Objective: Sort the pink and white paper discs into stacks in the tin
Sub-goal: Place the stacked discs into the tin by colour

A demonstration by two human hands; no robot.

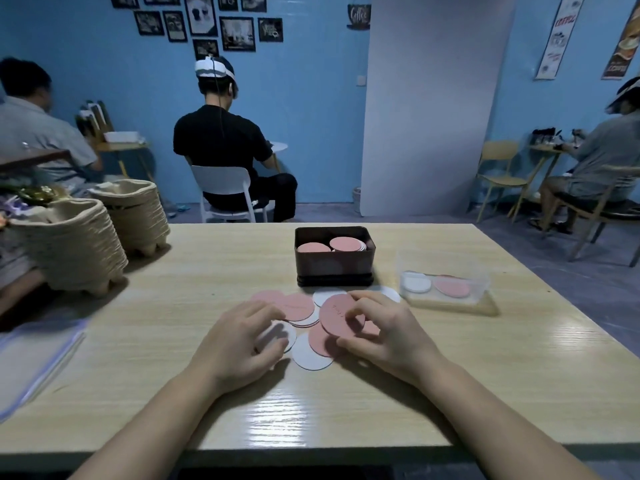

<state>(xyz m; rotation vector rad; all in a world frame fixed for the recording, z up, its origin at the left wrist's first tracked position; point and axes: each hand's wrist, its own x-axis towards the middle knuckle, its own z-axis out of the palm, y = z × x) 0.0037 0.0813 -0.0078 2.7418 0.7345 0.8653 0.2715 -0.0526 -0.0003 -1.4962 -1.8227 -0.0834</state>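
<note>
- Tin (334, 268): dark, rectangular, open-topped, standing on the wooden table (346, 417); the reference point for all entries below.
- Stacks in the tin (345, 243): two side by side, both pink on top (white edges show in the right one).
- Loose discs (298, 306): pink and white, overlapping in a flat scatter just in front of the tin.
- Right hand (381, 329): in front of the tin, slightly right; fingers curled, pinching a pink disc (334, 315) by its edge above the scatter.
- Left hand (242, 341): in front of the tin, slightly left; fingers bent over a white disc (280, 336), thumb at its near edge, gripping it.
- Clear plastic box (446, 268): right of the tin, holding one white and one pink disc.
- Egg trays (76, 251): two nested piles well left of the tin.
- Plastic pouch (31, 358): far left of the tin, at the near table edge.
</note>
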